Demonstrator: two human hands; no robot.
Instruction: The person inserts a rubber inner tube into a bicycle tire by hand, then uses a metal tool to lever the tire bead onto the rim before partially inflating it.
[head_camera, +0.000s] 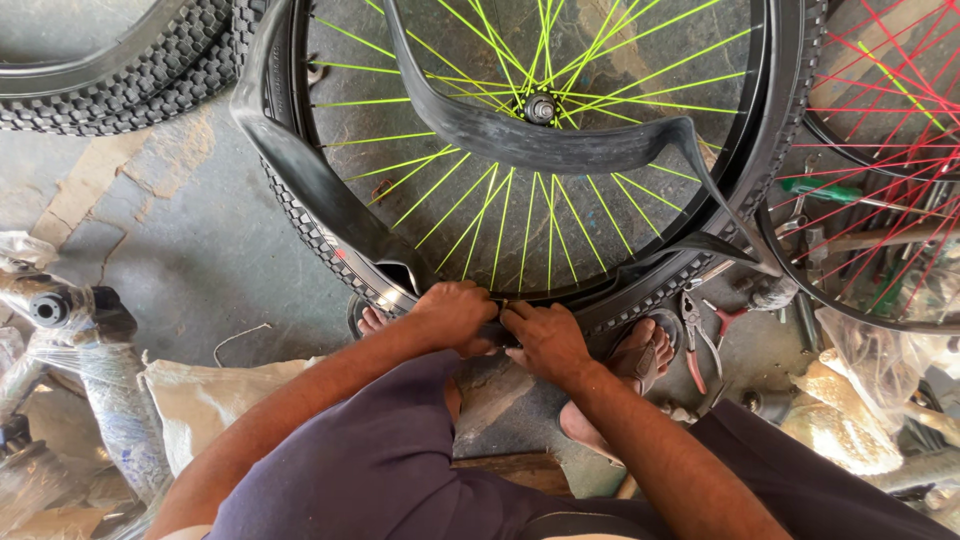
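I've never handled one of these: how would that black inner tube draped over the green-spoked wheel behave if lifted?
Probably floppy: the inner tube lies flat and sags in loose folds across the wheel. Likely light, since it looks like thin, airless rubber. It would dangle and twist rather than hold shape.

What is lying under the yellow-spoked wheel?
Through the yellow-spoked wheel, stained concrete floor shows. Both feet in sandals rest under its near edge. The tyre and both hands cover the rest.
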